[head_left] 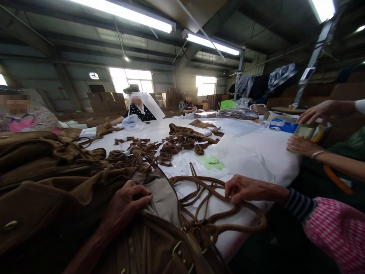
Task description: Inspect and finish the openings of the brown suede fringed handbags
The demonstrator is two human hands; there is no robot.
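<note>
Brown cloth bag: soft, slouched bag with brass-coloured fittings (pixel 65 205) found from 6 to 9 o'clock on the white tabletop (pixel 273 146); judged limp and moderately heavy, liable to sag, not fragile.
Hold points: firm trim or strap base judged sounder than loose cloth; fittings judged hard and apt to snag.
Left hand: (pixel 125 207) observed at 7 o'clock, fingers curled against the grey-beige fabric lining (pixel 164 196); whether cloth is pinched cannot be told.
Right hand: (pixel 242 188) observed at 4 o'clock, fingertips closed on the long brown rolled strap (pixel 242 228); strap judged pliable but springy, easily tangled.
Bag interior: lining exposed at the opening; contents not seen.
Clear plastic packaging: (pixel 239 113) noted at 1 o'clock, brown material seen within; judged slippery.
Brown cardboard boxes: (pixel 105 102) stacked at 10 o'clock, beyond the tabletop; contents cannot be told.
Banded brown straps: (pixel 169 150) coiled near the centre, white bands fitted.
</note>
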